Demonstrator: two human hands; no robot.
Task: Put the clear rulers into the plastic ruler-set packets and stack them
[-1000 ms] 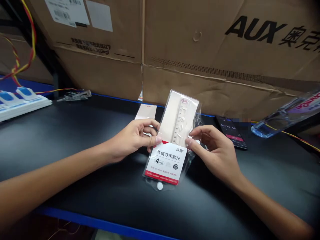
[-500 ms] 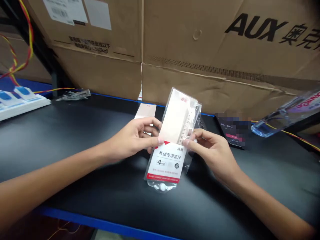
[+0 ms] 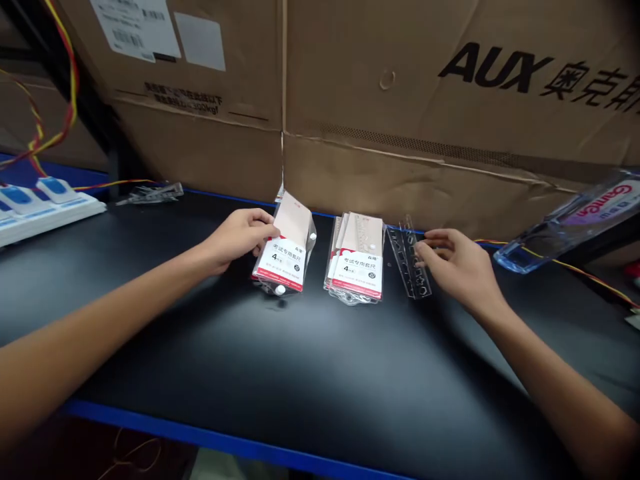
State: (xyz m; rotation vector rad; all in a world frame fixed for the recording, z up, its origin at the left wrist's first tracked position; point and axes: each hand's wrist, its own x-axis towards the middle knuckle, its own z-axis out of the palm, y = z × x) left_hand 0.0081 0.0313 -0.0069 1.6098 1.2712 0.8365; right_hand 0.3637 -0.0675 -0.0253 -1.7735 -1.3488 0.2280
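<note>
My left hand (image 3: 245, 233) pinches the left edge of a clear ruler-set pouch (image 3: 283, 257), with a pale card and a white-and-red printed label inside. The pouch leans over the table, its snap button at the lower end. Right of it lies a stack of similar pouches (image 3: 357, 267), one showing a clear ruler through the plastic. My right hand (image 3: 453, 263) has its thumb and fingers closed on the edge of a clear ruler (image 3: 419, 267) with cut-out shapes. Another clear piece overlaps that ruler on its left.
Cardboard boxes (image 3: 350, 167) wall off the back of the black table (image 3: 300, 373). A power strip (image 3: 55, 207) with plugs and twisted wires sits at far left, near a clear plastic bundle (image 3: 153, 193). A tilted bottle (image 3: 565, 223) juts in at right.
The pouch held centrally by both hands is now in my left hand alone, lower and further left. My right hand has moved right to the clear rulers. The pouch stack is now uncovered.
</note>
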